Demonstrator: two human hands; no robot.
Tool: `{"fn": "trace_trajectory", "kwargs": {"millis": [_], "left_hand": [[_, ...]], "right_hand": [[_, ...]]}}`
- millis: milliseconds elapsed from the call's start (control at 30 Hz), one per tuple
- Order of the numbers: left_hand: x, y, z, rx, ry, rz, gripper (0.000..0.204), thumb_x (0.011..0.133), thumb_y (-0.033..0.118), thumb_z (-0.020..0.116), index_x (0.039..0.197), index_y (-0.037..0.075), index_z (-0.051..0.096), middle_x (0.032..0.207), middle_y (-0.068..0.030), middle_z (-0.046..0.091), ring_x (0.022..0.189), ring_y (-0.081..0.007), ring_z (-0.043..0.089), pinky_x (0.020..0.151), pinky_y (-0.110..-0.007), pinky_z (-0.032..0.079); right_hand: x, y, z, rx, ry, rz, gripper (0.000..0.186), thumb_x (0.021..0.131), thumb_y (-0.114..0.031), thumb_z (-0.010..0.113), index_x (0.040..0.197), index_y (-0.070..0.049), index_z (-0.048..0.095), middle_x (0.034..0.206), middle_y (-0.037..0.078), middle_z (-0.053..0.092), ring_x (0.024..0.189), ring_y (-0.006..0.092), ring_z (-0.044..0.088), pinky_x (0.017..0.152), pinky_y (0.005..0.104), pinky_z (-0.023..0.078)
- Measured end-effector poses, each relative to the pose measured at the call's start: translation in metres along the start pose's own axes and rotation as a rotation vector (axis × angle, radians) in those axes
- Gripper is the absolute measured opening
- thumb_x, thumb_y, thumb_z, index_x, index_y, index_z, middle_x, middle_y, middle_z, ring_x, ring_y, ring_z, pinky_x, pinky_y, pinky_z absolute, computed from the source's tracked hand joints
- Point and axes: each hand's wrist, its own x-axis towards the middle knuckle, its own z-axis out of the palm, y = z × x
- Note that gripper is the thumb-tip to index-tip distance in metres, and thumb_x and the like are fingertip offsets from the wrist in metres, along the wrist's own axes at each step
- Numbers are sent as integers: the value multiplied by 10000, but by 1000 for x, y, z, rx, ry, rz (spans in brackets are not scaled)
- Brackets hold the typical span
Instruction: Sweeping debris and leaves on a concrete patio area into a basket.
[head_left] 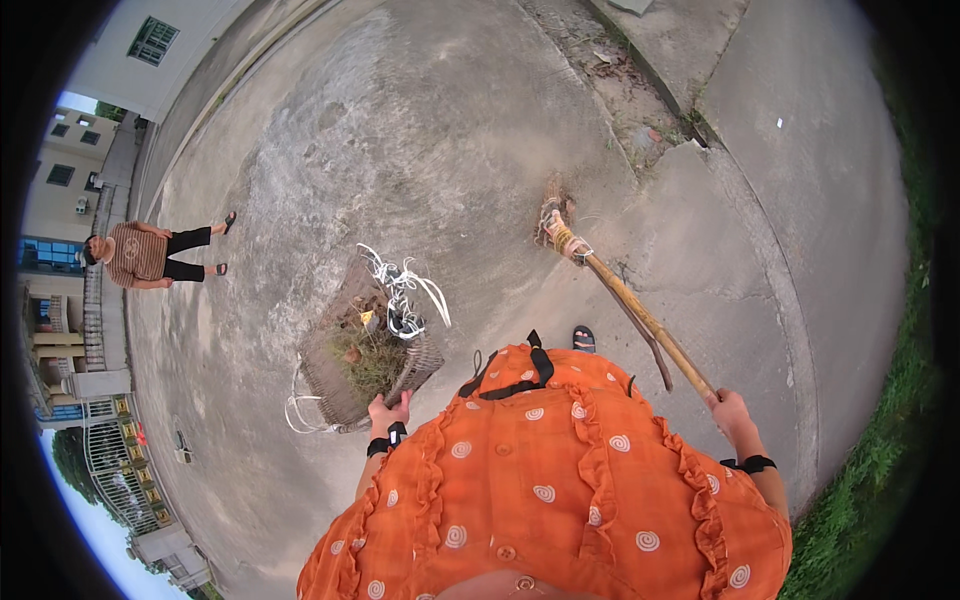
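Note:
My left hand is closed on the near rim of a woven basket, which is tilted just above or on the concrete; I cannot tell which. Dry grass and brown leaves lie inside it, and white cords loop from its far and left sides. In my right hand is the end of a bamboo-handled broom, slanting away to the far left. The broom's bound bristle head rests on the ground ahead of me, a little blurred, beside some loose dirt.
A person in a striped shirt stands at the left. Cracked concrete paving spreads ahead, with a raised curb and a strip of grass at the right. Leaf litter lies in a gap at the back. A metal gate stands far left.

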Motion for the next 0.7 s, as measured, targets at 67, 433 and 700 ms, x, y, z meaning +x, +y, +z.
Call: {"fn": "trace_trajectory", "kwargs": {"millis": [67,433,700], "left_hand": [[-3,-8,-13,-1,16,36,596,1037,397,450,1429,-48,393,1470,-195,460,1326,-413,470,953,-365,555],[-21,-23,-62,-16,159,61,574,1049,395,426,1421,-42,395,1497,-200,426,1345,-387,451,963,-369,545],[54,-12,-132,-57,137,113,508,1036,411,447,1356,18,486,1376,-186,542,1241,-415,527,942,-395,562]], "right_hand": [[-15,-21,-1,144,-53,13,466,975,-423,575,1096,17,667,867,175,686,729,275,684,652,401,545],[207,-290,37,202,49,-322,547,991,-479,500,1127,36,626,900,198,698,710,336,689,612,446,533],[171,-132,126,153,-4,-100,574,1008,-512,442,1161,15,611,873,203,684,609,314,666,567,431,523]]}}
